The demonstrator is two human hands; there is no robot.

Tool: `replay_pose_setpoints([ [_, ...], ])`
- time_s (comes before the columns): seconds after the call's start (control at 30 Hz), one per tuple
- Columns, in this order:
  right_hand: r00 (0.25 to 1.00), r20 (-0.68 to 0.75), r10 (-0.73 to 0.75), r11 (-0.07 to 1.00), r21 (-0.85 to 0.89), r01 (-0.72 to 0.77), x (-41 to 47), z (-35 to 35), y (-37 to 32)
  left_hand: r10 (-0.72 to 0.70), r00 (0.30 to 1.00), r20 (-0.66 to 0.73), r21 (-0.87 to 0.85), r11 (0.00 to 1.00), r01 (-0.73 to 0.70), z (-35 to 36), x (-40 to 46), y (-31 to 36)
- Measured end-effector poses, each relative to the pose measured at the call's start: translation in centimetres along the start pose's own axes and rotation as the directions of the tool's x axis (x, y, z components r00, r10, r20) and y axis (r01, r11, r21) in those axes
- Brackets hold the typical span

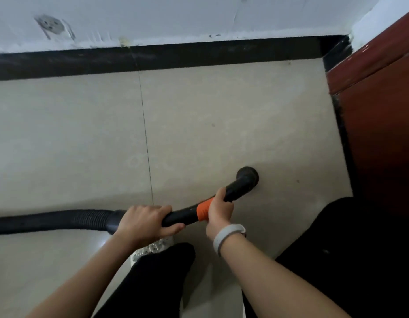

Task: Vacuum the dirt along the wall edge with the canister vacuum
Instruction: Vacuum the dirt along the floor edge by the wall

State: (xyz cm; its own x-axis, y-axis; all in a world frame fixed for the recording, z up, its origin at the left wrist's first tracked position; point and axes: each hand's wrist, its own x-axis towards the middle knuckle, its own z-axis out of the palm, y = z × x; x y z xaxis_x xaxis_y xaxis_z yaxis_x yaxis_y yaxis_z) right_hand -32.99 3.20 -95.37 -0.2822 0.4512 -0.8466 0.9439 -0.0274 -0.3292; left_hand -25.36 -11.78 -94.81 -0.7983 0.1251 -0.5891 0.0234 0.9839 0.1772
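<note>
Both hands clamp the stiff wand (182,216): left hand (146,222) by the floppy hose (49,221), right hand (218,212) on the orange band (203,211), nozzle (248,177) at 1 o'clock, probably touching floor.

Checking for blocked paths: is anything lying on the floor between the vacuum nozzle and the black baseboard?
Nothing visible. Bare tile floor lies between the nozzle and the baseboard; the red cabinet stands off to the right.

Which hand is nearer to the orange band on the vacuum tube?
Right. The right hand grips the tube at the orange band; the left hand grips farther back, near the ribbed hose.
</note>
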Motion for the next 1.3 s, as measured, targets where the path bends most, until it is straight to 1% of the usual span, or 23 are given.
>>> replay_pose_setpoints([
  [0.07,0.998,-0.027,0.058,0.998,-0.009,-0.058,-0.4,-0.3,1.2,0.009,1.000,0.030,-0.005,1.000,-0.009,0.2,-0.7,-0.3],
  [0.1,0.995,-0.005,0.102,0.995,-0.007,-0.102,-0.8,-0.2,1.8,-0.014,1.000,0.022,-0.013,1.000,0.015,0.3,-1.2,-0.6],
  [0.17,0.979,0.067,0.190,0.980,0.038,-0.193,-1.8,0.5,2.8,-0.091,0.995,-0.041,-0.012,0.996,0.091,0.5,-2.3,-1.6],
  [0.2,0.975,0.077,0.208,0.976,0.044,-0.212,-2.2,1.0,3.2,-0.131,0.988,-0.086,-0.013,0.991,0.130,0.6,-2.9,-1.9],
  [0.27,0.978,0.066,0.197,0.980,0.021,-0.199,-3.0,2.2,3.7,-0.223,0.961,-0.165,-0.062,0.974,0.216,0.9,-3.9,-2.5],
  [0.3,0.981,0.073,0.181,0.983,0.002,-0.182,-3.6,2.9,3.7,-0.275,0.944,-0.182,-0.096,0.960,0.261,1.1,-4.3,-2.8],
  [0.4,0.985,0.135,0.109,0.993,-0.069,-0.101,-5.1,5.2,2.9,-0.430,0.880,-0.202,-0.191,0.898,0.396,1.4,-5.6,-3.9],
  [0.5,0.976,0.213,0.040,0.993,-0.120,-0.015,-6.0,7.1,1.8,-0.518,0.826,-0.223,-0.245,0.850,0.467,1.4,-6.2,-4.5],
  [0.57,0.972,0.236,0.019,0.994,-0.112,0.008,-6.2,7.5,1.2,-0.526,0.813,-0.248,-0.246,0.846,0.472,1.2,-6.1,-4.5],
  [0.63,0.974,0.223,0.028,0.995,-0.104,-0.005,-5.8,6.8,1.3,-0.504,0.820,-0.271,-0.218,0.862,0.458,0.9,-5.8,-4.2],
  [0.67,0.979,0.201,0.042,0.995,-0.100,-0.023,-5.4,6.1,1.6,-0.473,0.836,-0.279,-0.191,0.880,0.435,0.7,-5.6,-3.9],
  [0.77,0.989,0.132,0.068,0.997,-0.031,-0.065,-3.9,3.5,2.7,-0.321,0.905,-0.279,-0.084,0.947,0.310,0.5,-4.3,-2.3],
  [0.83,0.994,0.085,0.066,0.998,-0.011,-0.065,-3.3,2.6,2.3,-0.272,0.926,-0.263,-0.060,0.962,0.266,0.3,-3.4,-1.4],
  [0.93,0.997,0.074,0.024,0.999,-0.048,-0.021,-3.1,3.4,0.1,-0.327,0.909,-0.258,-0.134,0.944,0.301,0.0,-2.3,-1.5],
  [1.03,0.989,0.141,-0.047,0.989,-0.132,0.066,-3.8,5.8,-1.8,-0.434,0.859,-0.272,-0.251,0.893,0.372,-0.1,-2.1,-2.4],
  [1.13,0.970,0.214,-0.117,0.963,-0.214,0.163,-4.4,8.3,-2.3,-0.526,0.802,-0.283,-0.322,0.840,0.437,0.7,-2.6,-3.4],
  [1.23,0.945,0.282,-0.162,0.927,-0.285,0.244,-5.0,10.5,-2.1,-0.601,0.764,-0.237,-0.383,0.780,0.494,1.7,-3.4,-4.1],
  [1.3,0.941,0.290,-0.175,0.902,-0.337,0.271,-5.5,11.1,-2.0,-0.627,0.752,-0.204,-0.407,0.753,0.517,1.7,-3.9,-4.1],
])
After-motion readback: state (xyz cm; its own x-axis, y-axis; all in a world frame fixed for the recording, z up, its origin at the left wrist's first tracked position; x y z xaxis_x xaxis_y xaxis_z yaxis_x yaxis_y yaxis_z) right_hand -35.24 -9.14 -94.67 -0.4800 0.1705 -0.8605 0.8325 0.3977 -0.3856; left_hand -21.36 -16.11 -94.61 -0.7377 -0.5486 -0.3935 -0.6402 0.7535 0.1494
